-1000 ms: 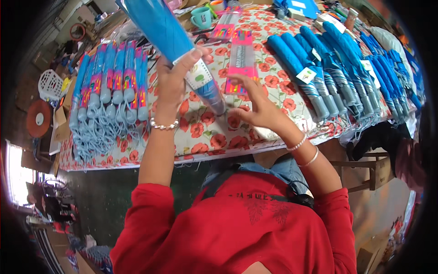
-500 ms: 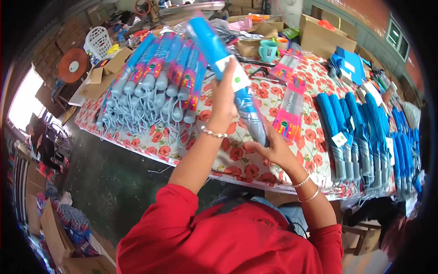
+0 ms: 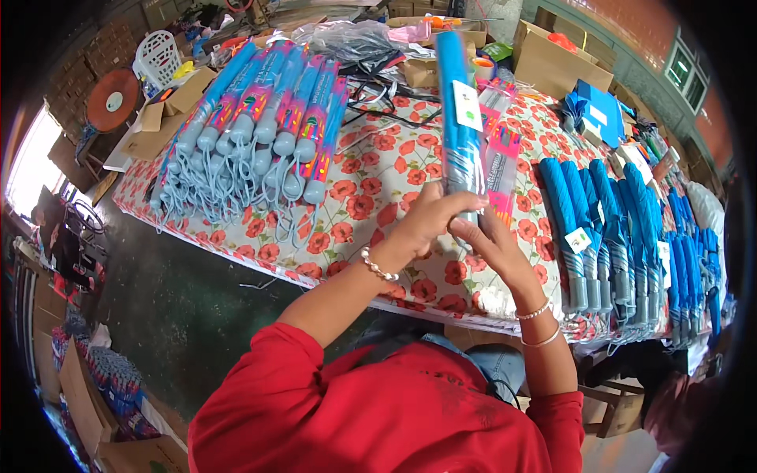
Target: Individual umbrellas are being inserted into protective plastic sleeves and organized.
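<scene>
Swung straighter, the umbrella (image 3: 463, 150) is clasped low by left hand (image 3: 430, 221), hold by half-curled right hand (image 3: 505, 246) unclear, and, top-heavy, might be dropped.

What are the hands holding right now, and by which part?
A folded blue umbrella, by its lower end: the left hand grips it there. The right hand is at that end too; whether it grips cannot be told.

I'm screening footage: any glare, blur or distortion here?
Head view: the bright opening at far left is blown out; the front edge of the red-flowered white tablecloth bends; the blue plastic-sleeved umbrella seems slightly blurred near its top.
</scene>
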{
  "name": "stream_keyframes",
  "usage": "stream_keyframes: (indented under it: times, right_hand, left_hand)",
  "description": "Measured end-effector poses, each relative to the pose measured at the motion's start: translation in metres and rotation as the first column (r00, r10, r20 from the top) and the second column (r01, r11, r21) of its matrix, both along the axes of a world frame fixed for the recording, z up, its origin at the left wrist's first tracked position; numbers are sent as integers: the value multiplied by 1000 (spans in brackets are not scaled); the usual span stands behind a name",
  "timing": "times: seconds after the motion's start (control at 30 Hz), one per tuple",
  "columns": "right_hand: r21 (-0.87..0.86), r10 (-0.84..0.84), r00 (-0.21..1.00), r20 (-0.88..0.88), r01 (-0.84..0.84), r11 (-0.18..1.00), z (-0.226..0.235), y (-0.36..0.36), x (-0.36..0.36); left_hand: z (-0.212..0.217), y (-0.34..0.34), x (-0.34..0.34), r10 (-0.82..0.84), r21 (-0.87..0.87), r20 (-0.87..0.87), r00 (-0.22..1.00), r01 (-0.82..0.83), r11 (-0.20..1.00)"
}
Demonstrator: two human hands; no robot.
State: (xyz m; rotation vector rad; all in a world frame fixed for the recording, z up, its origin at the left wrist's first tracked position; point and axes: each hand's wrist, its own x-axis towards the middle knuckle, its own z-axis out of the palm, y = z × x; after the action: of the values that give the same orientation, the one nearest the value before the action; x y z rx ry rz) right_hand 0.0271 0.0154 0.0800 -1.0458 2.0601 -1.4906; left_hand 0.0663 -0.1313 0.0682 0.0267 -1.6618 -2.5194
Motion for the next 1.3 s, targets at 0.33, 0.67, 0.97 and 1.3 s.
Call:
stream_keyframes:
  times: [0.33, 0.67, 0.97, 1.3]
  right_hand:
    - [146, 58, 926, -373, -4, 989, -16, 28, 27]
    - [107, 115, 933, -340, -83, 991, -33, 44, 31]
    - [185, 108, 837, -536, -8, 983, -49, 50, 32]
    - [185, 84, 854, -514, 15, 983, -39, 72, 29]
  left_hand:
    - [-5, -120, 2, 376, -216, 77, 924, -352, 910]
    - [-47, -149, -33, 519, -265, 139, 843, -473, 840]
    - [-43, -172, -51, 698, -887, 15, 716, -313, 340]
    - [-13, -139, -39, 583, -982, 45, 811, 143, -122]
